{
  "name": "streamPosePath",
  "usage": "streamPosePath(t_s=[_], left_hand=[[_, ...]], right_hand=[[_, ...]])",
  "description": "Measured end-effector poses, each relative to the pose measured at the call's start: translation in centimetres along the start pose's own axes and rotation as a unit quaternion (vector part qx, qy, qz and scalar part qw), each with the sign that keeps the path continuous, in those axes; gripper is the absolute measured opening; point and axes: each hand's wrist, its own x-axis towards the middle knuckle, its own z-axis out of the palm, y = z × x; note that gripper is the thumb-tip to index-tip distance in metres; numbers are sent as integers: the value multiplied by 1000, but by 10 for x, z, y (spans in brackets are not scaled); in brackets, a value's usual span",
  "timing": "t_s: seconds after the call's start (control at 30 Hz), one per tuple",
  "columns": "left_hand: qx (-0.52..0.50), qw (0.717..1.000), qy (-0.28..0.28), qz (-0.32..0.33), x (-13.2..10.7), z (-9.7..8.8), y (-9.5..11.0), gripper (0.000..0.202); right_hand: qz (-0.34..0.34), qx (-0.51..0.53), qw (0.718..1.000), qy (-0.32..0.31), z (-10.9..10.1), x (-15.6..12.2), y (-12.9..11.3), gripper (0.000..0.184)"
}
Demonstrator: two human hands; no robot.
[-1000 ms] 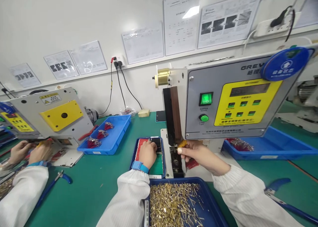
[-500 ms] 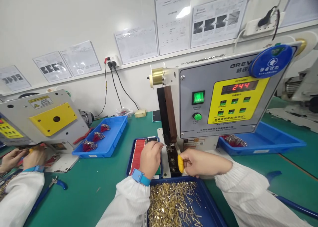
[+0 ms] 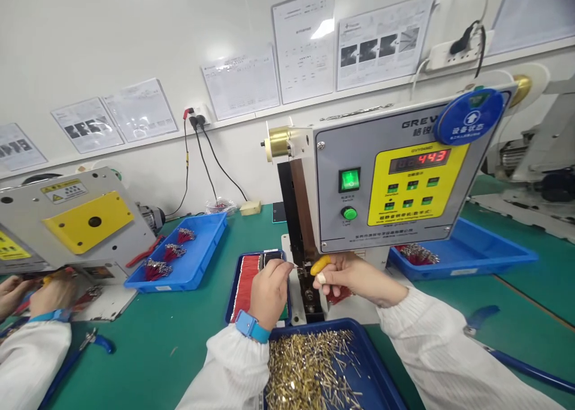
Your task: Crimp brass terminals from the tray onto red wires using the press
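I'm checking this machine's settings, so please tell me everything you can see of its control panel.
The control panel is a grey, metal-looking face, seen at a tilt. At its left are a lit green rocker switch and a round green button. A yellow plate holds a red readout showing 443, above six green keys. A round blue sign covers its top right corner. The left hand and right hand are below it, not touching it.

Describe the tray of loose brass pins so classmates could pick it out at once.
Below the grey machine with the yellow panel, a dark blue tray sits nearest the viewer. Unlike the brighter blue trays of red-wired bundles, it holds only loose brass pins.
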Motion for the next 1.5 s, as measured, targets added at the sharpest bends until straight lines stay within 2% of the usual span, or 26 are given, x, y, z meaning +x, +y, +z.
streamPosePath(t_s=[0.13,0.23,0.47,0.83,1.5], left_hand=[[0,1000,20,10,0,0,0,26],[3,1000,26,4,0,1,0,25],[5,999,29,13,1,-1,2,24],[11,1000,1,19,0,-1,1,28],[8,999,22,34,1,-1,1,23]], right_hand=[[-60,20,997,42,6,9,5,36],[-80,36,994,67,10,14,10,38],[-61,12,993,97,13,14,10,32],[-75,22,994,82,13,17,17,39],[-60,11,992,106,16,14,10,34]])
